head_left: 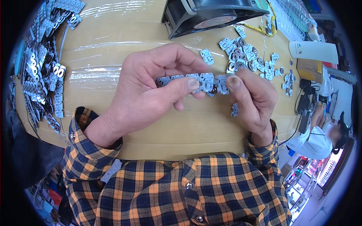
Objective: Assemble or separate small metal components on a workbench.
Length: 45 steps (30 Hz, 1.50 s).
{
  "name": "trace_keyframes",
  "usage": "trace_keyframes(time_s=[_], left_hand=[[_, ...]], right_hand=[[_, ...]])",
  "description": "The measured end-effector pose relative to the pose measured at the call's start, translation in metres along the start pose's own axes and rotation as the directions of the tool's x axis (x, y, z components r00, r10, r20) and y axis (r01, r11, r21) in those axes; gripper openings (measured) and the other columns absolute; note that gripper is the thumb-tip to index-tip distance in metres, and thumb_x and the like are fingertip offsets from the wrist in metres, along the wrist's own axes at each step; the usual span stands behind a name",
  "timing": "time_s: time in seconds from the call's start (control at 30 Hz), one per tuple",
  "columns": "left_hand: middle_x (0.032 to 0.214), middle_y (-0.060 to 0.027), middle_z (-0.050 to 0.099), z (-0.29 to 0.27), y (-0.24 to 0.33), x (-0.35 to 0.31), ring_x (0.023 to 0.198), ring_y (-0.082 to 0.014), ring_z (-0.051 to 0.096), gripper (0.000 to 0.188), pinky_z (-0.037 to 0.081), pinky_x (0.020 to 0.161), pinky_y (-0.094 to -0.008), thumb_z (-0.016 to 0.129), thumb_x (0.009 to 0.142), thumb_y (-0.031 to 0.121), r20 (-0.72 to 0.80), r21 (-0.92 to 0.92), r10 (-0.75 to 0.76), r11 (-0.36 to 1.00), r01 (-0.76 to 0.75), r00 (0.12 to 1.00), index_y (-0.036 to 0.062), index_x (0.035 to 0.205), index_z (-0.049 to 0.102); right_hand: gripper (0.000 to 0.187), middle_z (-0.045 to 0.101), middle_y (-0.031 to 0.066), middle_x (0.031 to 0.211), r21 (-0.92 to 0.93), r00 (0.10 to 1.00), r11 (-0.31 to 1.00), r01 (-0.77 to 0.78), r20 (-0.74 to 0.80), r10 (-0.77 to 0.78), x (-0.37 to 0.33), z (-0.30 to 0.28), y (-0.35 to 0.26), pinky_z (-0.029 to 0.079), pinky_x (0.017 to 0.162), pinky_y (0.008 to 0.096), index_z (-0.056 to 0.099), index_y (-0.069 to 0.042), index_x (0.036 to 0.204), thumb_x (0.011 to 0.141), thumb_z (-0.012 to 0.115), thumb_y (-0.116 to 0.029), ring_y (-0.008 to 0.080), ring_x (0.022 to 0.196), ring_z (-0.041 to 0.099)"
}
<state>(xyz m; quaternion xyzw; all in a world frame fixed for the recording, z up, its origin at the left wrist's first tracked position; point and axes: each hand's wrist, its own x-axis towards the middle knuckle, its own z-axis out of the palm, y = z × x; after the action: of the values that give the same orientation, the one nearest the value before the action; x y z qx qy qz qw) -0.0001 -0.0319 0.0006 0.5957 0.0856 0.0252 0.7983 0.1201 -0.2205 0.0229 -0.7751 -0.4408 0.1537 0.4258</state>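
My left hand (158, 83) is closed on a strip of small circuit boards (206, 82), its thumb pressed on the face and its fingers behind. At the strip's right end, my right hand (252, 94) pinches a single small circuit board (221, 84) between thumb and fingers. A narrow gap shows between that board and the strip; whether they still join behind, I cannot tell. Below my right hand, partly covered by it, a loose board (234, 109) lies on the table. Another loose board (207, 57) lies just beyond my hands.
Many uncut board strips (39, 79) are heaped at the left. A pile of loose boards (243, 52) spreads at the far right. A black fan (215, 17) stands at the back, near a yellow cable (260, 29). A white cup (313, 52) lies at right; a person (315, 143) sits beyond.
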Motion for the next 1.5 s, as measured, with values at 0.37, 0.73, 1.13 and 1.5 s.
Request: trace_keyframes(time_s=[0.37, 0.73, 1.13, 1.5], left_hand=[[0.096, -0.0091, 0.069, 0.004, -0.009, -0.002, 0.085, -0.0133, 0.069, 0.020, 0.052, 0.060, -0.0189, 0.061, 0.091, 0.005, 0.076, 0.068, 0.068, 0.995, -0.073, 0.995, -0.0041, 0.109, 0.060], [0.094, -0.0106, 0.068, 0.002, -0.005, 0.001, 0.080, -0.0139, 0.069, 0.019, 0.054, 0.063, -0.0213, 0.063, 0.091, 0.006, 0.078, -0.125, -0.012, 0.992, 0.022, 0.997, -0.0039, 0.107, 0.061], [0.093, -0.0122, 0.068, -0.003, -0.004, 0.002, 0.078, -0.0155, 0.069, 0.018, 0.055, 0.063, -0.0221, 0.062, 0.092, 0.005, 0.146, -0.180, -0.033, 0.982, 0.059, 0.989, -0.0054, 0.106, 0.060], [0.094, -0.0107, 0.067, -0.006, -0.008, 0.001, 0.079, -0.0143, 0.068, 0.016, 0.055, 0.064, -0.0222, 0.062, 0.091, 0.005, 0.214, -0.027, -0.015, 0.999, 0.021, 0.977, -0.0048, 0.104, 0.061]], right_hand=[[0.019, 0.048, 0.0091, 0.058, 0.073, 0.988, 0.994, -0.086, 0.138, 0.076, 0.003, 0.001, 0.001, 0.035, 0.047, 0.0320, 0.056, 0.002, 0.070, 0.089, 0.060, -0.002, 0.0193, 0.049, 0.047], [0.023, 0.057, 0.0057, 0.066, 0.150, 0.982, 0.978, 0.143, 0.099, -0.159, 0.002, 0.003, 0.011, 0.038, 0.052, 0.0262, 0.062, 0.005, 0.080, 0.095, 0.056, -0.012, 0.0118, 0.057, 0.051], [0.025, 0.060, 0.0029, 0.064, 0.367, 0.940, 0.914, -0.173, 0.339, 0.041, -0.002, 0.000, 0.009, 0.040, 0.047, 0.0215, 0.064, 0.001, 0.079, 0.097, 0.055, -0.013, 0.0071, 0.052, 0.054], [0.021, 0.057, 0.0069, 0.062, 0.285, 0.916, 0.954, -0.098, 0.401, -0.025, 0.000, 0.003, 0.011, 0.040, 0.049, 0.0282, 0.062, 0.002, 0.078, 0.095, 0.057, -0.010, 0.0167, 0.051, 0.054]])
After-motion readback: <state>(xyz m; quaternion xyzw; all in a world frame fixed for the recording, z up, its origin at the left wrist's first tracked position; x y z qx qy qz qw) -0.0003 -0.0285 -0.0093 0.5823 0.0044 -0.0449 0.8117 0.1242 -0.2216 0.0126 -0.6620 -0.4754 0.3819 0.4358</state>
